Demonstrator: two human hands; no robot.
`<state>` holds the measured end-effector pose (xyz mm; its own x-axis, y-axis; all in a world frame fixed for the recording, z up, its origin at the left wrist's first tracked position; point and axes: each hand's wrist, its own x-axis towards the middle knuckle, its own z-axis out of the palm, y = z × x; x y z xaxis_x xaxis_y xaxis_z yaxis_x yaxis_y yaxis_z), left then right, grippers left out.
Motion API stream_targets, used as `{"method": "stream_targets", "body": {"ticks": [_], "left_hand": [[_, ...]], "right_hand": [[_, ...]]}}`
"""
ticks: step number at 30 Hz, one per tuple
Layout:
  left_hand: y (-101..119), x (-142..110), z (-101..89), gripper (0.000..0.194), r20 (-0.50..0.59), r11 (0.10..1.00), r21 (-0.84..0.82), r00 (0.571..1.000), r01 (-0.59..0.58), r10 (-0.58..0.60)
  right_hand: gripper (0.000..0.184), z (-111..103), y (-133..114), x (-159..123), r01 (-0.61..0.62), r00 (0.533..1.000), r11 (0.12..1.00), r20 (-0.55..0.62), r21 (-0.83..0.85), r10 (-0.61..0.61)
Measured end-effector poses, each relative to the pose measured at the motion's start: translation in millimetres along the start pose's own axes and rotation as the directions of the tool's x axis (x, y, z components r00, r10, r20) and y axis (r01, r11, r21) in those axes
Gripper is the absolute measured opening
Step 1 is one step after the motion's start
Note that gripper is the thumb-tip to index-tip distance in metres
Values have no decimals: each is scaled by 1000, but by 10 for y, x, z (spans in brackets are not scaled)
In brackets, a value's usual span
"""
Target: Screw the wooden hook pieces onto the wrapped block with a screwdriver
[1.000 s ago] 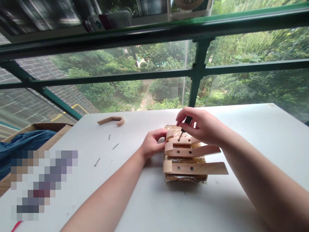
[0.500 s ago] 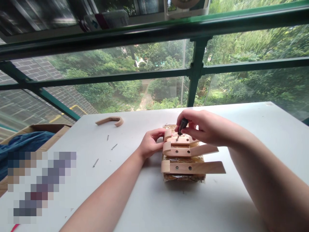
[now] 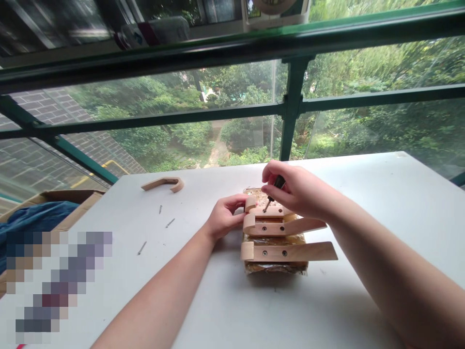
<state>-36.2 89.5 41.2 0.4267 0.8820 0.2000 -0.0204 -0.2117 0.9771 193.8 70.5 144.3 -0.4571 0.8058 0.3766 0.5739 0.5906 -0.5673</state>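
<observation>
My right hand (image 3: 296,186) has turned on the screwdriver (image 3: 279,182): half a second ago most of the black handle showed, and now my fingers cover much of it while more of the shaft is bare. The tip has stayed at the left hole of the far hook (image 3: 272,212), and the whole scene sits slightly further left in my view.

I have that right hand closed around the handle, which leans back to the right above the hook. My left hand (image 3: 227,215) is closed at the left end of the block (image 3: 276,239), thumb and forefinger on either side of the far hook's curled end; I cannot tell how much they press on the block itself.

The block, wrapped in shiny clear film, lies on the white table (image 3: 225,305) in front of me. Three hooks lie across it, curls to the left. The middle hook (image 3: 273,229) and the near hook (image 3: 307,252) each show two screw heads; the far one's right hole is too small to read.

To the left, well apart from the block, are a loose hook (image 3: 154,184) and three screws (image 3: 170,223). Beyond the table's left edge stands a box (image 3: 90,198) with blue cloth (image 3: 47,215) in it.
</observation>
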Motion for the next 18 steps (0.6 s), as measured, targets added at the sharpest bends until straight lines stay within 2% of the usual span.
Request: {"method": "stream_targets", "body": {"ticks": [3, 7, 11, 18], "left_hand": [[-28, -7, -26, 43, 16, 999, -33, 1000, 8, -8], [-83, -11, -74, 59, 47, 992, -123, 999, 17, -12], [-94, -9, -87, 52, 55, 994, -103, 998, 31, -25], [-65, -7, -60, 46, 25, 995, -99, 1000, 8, -6]], "right_hand": [[11, 6, -12, -11, 46, 996, 993, 65, 105, -53], [13, -35, -41, -41, 46, 987, 988, 148, 146, -68], [28, -141, -42, -73, 46, 961, 978, 257, 203, -99], [19, -238, -54, -62, 29, 960, 992, 273, 121, -62]]}}
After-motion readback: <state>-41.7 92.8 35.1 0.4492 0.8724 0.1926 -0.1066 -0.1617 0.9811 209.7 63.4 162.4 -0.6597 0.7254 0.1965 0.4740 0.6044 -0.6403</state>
